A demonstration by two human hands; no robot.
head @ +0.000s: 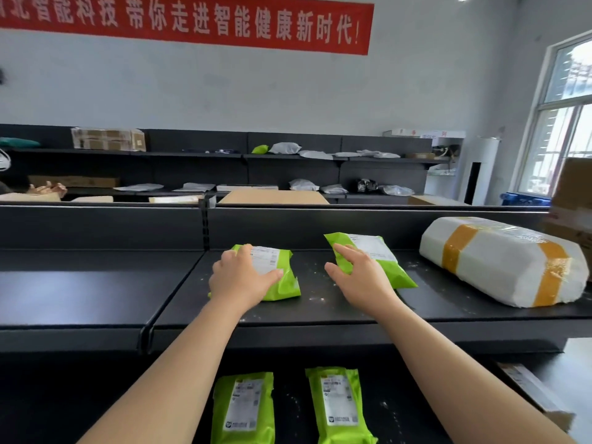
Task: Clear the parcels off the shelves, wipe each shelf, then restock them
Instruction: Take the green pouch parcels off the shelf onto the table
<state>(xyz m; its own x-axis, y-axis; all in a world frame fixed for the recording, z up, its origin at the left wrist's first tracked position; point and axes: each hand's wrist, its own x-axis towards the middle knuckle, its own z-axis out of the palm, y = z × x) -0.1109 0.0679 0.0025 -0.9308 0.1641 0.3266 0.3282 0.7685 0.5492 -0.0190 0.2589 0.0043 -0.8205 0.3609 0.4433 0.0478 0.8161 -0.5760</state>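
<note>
Top shelf (320,310): left hand (242,278) grips left green parcel (286,285), fingers and thumb curled round it. Right hand (360,275) rests relaxed fingers on right green parcel (382,251), thumb alongside.

The top shelf (96,293) is matt black with small white specks. The left green parcel (288,286) and the right green parcel (381,251) are lime green with white printed labels. The big bundle (499,264) is white with two orange-yellow tape bands. The banner (192,20) is red with white characters.
</note>
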